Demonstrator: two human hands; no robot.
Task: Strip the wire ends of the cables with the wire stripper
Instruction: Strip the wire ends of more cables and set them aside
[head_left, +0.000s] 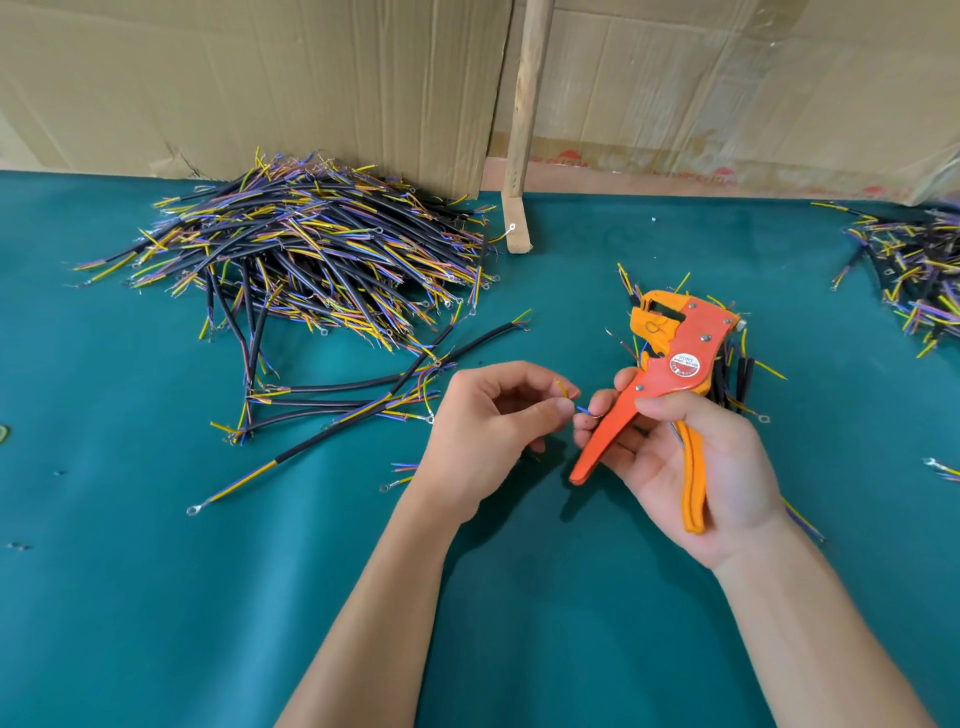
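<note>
Head view: a green table (156, 597) carries a big cable pile (311, 249) at the back left. The right hand (691, 462) grips the orange wire stripper (670, 379) near centre; the left hand (493, 415) pinches thin wire ends (569, 397) just beside it.

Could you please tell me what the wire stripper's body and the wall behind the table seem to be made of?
Wire stripper: the orange body looks like painted metal or hard plastic; silver rivets and a flat, plate-like shape suggest metal, but it is uncertain. Back wall: brown corrugated cardboard, matte, with creases and a torn lower edge.
</note>
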